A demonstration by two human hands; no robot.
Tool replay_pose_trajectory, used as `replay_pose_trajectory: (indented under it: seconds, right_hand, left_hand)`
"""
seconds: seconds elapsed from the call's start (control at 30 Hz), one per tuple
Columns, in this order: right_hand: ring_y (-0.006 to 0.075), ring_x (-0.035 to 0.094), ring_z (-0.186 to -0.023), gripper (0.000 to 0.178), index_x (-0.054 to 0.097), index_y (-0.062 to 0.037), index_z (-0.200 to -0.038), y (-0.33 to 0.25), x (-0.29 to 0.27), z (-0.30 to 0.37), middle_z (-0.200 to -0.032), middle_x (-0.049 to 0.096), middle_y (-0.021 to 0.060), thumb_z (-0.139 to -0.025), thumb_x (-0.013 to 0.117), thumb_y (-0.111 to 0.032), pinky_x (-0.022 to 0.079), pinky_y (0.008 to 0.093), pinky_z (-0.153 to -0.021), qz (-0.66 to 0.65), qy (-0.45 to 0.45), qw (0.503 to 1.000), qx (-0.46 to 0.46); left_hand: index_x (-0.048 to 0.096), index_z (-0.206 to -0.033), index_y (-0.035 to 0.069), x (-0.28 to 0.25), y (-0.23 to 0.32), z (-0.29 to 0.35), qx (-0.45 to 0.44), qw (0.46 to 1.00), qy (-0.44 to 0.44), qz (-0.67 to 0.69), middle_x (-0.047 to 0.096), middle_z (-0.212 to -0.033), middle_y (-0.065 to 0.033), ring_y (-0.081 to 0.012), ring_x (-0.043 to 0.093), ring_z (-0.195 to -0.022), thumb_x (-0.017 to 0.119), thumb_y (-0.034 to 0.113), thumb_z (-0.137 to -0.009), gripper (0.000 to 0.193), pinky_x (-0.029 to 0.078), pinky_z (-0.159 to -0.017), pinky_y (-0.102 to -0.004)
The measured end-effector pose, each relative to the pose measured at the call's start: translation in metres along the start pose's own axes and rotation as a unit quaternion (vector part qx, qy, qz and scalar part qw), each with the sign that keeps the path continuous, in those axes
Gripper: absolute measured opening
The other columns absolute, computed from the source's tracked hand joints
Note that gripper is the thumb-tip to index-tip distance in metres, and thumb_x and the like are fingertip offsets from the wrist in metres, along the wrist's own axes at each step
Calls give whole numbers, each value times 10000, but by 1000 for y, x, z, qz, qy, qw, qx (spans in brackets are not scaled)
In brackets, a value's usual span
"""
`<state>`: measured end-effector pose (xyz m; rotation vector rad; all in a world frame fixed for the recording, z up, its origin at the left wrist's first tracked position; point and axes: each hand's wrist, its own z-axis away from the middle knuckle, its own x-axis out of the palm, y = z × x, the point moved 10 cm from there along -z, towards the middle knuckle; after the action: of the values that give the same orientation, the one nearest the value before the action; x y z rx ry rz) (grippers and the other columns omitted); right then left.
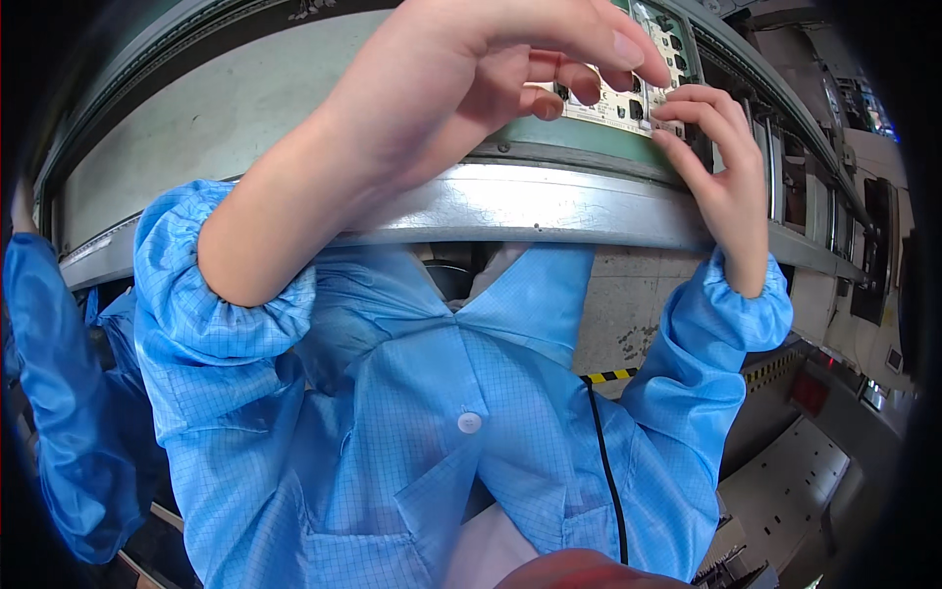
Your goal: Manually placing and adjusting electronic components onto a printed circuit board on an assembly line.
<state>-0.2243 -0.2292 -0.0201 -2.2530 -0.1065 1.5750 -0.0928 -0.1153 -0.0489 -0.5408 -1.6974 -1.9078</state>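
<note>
A pale circuit board (618, 110) with several black components lies on the green surface of the bench at the upper right, partly covered by my hands. My left hand (530, 54) reaches over the board from the left. Its fingers are apart and loosely bent, and nothing shows between them. At the board's right side is my right hand (721, 147), with its thumb and forefinger drawn close together by the board's edge. Whatever small thing they may pinch is too small to make out. Blue elastic-cuffed sleeves cover both my arms.
A metal rail (530, 201) runs along the bench's near edge, under my forearms. The greenish bench surface (216, 118) stretches left. Another person's blue sleeve (74, 393) is at the far left. Yellow-black tape (610, 376) marks the floor, and a metal plate (790, 481) stands lower right.
</note>
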Motion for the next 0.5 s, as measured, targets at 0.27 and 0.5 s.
replay_pose_trajectory:
  seconds: [0.27, 0.5]
  right_hand:
    - [267, 642, -1000, 132, 700, 10, -1008, -3, 8, 3, -1017, 680, 106, -883, 724, -25, 494, 351, -891, 72, 22, 996, -39]
    - [210, 639, -899, 93, 687, 33, -964, 22, -13, 5, -948, 684, 103, -885, 724, 1, 492, 303, -815, -34, 108, 992, 51]
  left_hand:
    - [682, -1121, -36, -2, 7, -3, 34, 999, 18, -15, 649, -993, -62, -106, 531, -879, 654, 185, -925, 297, 398, -793, -240]
    - [715, -1059, 27, -7, 8, -3, 66, 975, 33, -207, 651, -984, -26, -99, 531, -849, 644, 168, -951, 192, 408, -774, -245]
